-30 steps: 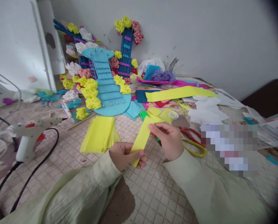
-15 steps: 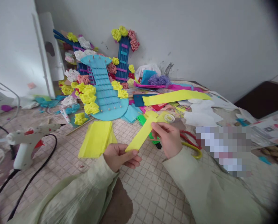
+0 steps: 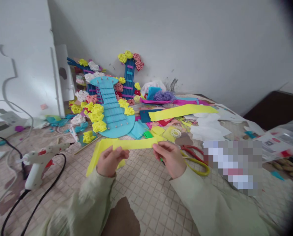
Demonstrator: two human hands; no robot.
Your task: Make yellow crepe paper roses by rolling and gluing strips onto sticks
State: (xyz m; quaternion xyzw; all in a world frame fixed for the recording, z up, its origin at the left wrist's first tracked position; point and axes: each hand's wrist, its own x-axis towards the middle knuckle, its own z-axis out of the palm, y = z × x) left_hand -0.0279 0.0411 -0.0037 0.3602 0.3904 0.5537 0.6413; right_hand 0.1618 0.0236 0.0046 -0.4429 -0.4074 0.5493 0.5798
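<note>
A yellow paper strip stretches level between my two hands above the table. My left hand pinches its left end, and my right hand pinches its right end. Behind the left hand lies a stack of yellow paper sheets on the tiled tabletop. Scissors with a yellow and a red handle lie just right of my right hand.
A white hot glue gun with a black cord stands at the left. A blue guitar-shaped craft with paper flowers leans near the wall. Coloured paper scraps, a long yellow strip and a tape roll litter the back right.
The strip has turned from a steep slant to level. My left hand rose to its left end, and both hands lifted a little. The camera tilted up.
</note>
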